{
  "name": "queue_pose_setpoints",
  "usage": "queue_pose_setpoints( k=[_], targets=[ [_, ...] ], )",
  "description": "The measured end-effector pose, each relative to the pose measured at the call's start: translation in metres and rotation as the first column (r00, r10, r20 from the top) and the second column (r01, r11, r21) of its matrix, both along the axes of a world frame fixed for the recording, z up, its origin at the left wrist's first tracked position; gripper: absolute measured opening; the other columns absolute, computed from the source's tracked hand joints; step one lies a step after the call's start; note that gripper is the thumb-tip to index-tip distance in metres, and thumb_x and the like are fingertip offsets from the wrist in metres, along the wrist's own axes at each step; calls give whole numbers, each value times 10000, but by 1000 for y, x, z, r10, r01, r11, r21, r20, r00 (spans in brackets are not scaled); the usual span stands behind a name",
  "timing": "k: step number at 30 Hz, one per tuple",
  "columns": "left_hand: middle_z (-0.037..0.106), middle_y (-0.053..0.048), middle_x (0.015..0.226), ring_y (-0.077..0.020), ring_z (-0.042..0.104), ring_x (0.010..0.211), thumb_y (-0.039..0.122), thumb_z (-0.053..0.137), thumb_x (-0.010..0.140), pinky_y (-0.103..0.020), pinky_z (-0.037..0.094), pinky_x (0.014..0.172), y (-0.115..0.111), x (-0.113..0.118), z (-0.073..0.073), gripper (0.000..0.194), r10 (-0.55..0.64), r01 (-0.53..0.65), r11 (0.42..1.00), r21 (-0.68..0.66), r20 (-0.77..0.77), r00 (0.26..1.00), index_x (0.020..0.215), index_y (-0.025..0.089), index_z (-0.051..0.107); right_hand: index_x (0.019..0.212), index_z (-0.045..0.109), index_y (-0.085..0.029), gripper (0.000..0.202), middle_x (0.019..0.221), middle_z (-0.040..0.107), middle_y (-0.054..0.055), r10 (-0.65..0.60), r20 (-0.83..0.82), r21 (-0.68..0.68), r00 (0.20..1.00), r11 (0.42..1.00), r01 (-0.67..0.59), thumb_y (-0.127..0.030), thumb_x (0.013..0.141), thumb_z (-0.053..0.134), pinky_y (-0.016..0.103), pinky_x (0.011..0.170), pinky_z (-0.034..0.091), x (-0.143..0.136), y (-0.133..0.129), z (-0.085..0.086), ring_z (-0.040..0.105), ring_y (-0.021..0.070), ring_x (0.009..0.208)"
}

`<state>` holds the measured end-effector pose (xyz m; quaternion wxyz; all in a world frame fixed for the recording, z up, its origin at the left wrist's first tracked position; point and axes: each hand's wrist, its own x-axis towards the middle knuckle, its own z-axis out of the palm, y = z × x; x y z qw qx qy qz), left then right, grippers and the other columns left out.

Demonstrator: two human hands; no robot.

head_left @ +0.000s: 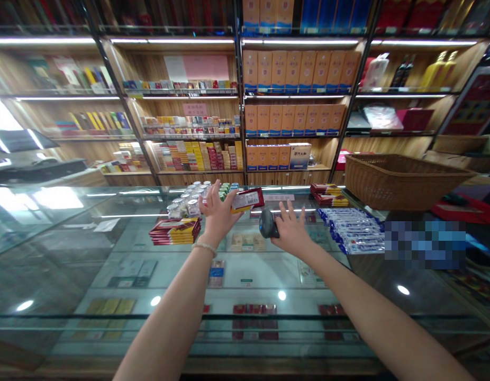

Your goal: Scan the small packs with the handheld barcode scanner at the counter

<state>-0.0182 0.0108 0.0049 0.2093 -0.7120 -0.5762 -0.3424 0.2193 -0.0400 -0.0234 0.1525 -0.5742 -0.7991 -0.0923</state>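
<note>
My left hand (218, 211) pinches a red-and-yellow packet (248, 200) at its left end, raised above the glass counter. A white printed label on the packet faces me. Just to the right, my right hand (291, 227) has a black handheld barcode scanner (268, 224) in its grip, its fingers partly extended. The scanner's rounded head points left, apart from the packet and slightly below it. A stack of similar red-and-yellow packets (174, 231) lies left of my left wrist, and a second stack (329, 194) is at the right rear of the counter.
On the glass counter (245, 296) stand clear-lidded small containers (187, 200) behind the left stack. Blue-and-white packets (351, 230) lie to the right, near a wicker basket (404, 180). Shelves hold orange boxes (295, 71). Boxes show beneath the glass.
</note>
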Motion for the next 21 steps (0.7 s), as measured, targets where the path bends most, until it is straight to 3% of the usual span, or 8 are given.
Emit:
queue_pose_setpoints(
  k=[9, 15, 21],
  targets=[
    [249, -164, 1731, -405, 229, 1590, 450, 816, 798, -685, 63, 1251, -4, 4, 2, 660, -9, 9, 1000, -9, -6, 1000, 1416, 337, 615, 1366, 602, -114, 652, 1725, 188, 271, 13, -25, -178, 1000, 984, -17, -575, 908, 653, 810, 1190, 76, 2, -2, 4, 53, 447, 1621],
    [233, -135, 1741, -404, 231, 1589, 464, 824, 786, -661, 43, 1263, -6, 7, 7, 674, -23, 24, 1000, 20, -22, 999, 1417, 352, 616, 1509, 509, -171, 870, 1737, 180, 243, -8, -121, -278, 993, 960, -27, -746, 865, 624, 763, 1222, 46, 14, -1, 21, 61, 437, 1624],
    [224, -114, 1745, -418, 215, 1587, 533, 822, 771, -641, 26, 1275, -14, 15, 17, 672, -106, 107, 994, 24, -62, 992, 1391, 348, 642, 1661, 254, -302, 944, 1756, 184, 162, -102, -197, 30, 975, 993, 110, -690, 890, 638, 750, 1224, 89, 38, 13, 35, 80, 422, 1623]
  ],
)
